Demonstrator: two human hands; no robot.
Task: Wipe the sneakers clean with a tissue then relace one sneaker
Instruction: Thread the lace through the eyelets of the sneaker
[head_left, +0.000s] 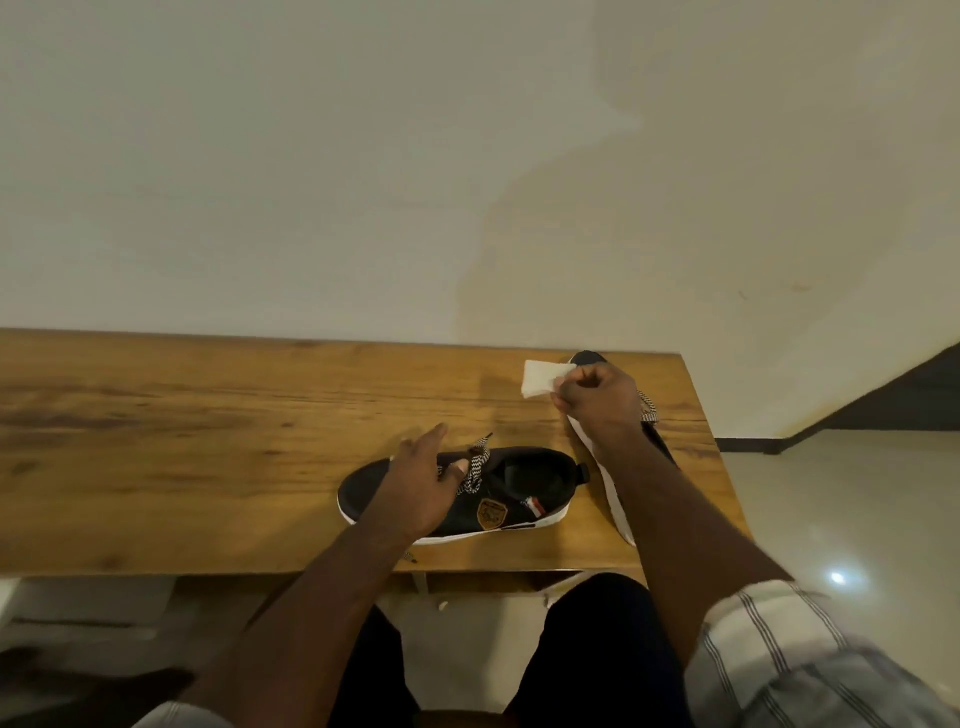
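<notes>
A black sneaker with a white sole and checked laces lies on its side near the front of the wooden table, toe to the left. My left hand hovers over its toe and laces with the fingers straight. A second black sneaker lies along the table's right edge, mostly hidden under my right forearm. My right hand pinches a folded white tissue above that sneaker's toe end.
The table stands against a pale wall, and its right edge drops off just past the second sneaker. Tiled floor and a dark stair side lie to the right. My knees are under the front edge.
</notes>
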